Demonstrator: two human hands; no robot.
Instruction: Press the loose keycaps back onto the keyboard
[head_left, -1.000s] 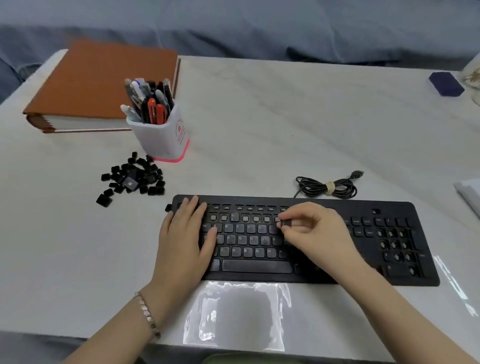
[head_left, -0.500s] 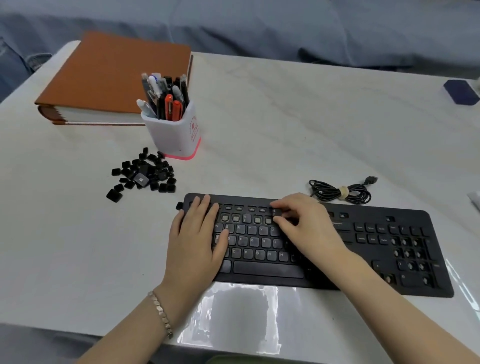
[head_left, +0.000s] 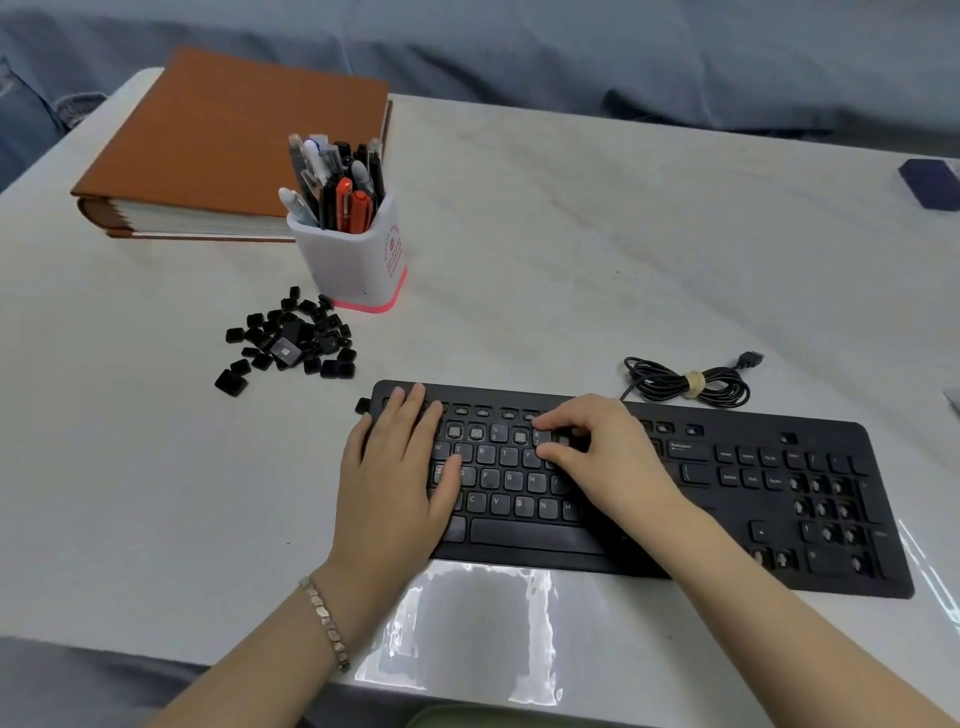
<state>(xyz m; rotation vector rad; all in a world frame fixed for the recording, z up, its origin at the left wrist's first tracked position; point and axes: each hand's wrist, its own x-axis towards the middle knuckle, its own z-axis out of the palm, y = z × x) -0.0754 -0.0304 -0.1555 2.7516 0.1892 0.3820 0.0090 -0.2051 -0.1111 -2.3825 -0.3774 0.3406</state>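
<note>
The right hand's (head_left: 602, 457) fingers (head_left: 561, 415) are curled down onto the number row, the thumb tucked just below them beside the "7" key; whether they pinch a keycap or only press cannot be told. The left hand (head_left: 395, 483) lies flat, fingers (head_left: 415, 410) straight and pressed together, over the left end of the keyboard (head_left: 753, 422), with a metal link bracelet (head_left: 324, 623) on its wrist.

The keyboard is a flat, matte black plastic slab with low square keys. The letter rows carry caps with pale legends, several sockets in the number row show bare grey squares, and the number pad at the right end shows mostly bare stems. One black keycap (head_left: 362, 405) sits against the keyboard's far left corner. The loose keycaps (head_left: 296, 343), small glossy black squares, lie heaped on the counter (head_left: 623, 260) far left of the keyboard.

The counter is white and smooth with faint grey veins; rumpled blue-grey cloth (head_left: 519, 47) lies beyond its far edge.

Just beyond the heap stands a white square pen holder (head_left: 353, 260) with a pink base, packed with pens. Behind it lies a thick brown-covered binder (head_left: 234, 150). A coiled black cable (head_left: 685, 385), tied at its middle, lies just beyond the keyboard's far edge. A clear crinkled plastic bag (head_left: 467, 634) lies flat near the front edge, and a dark blue block (head_left: 930, 182) sits at the far right
</note>
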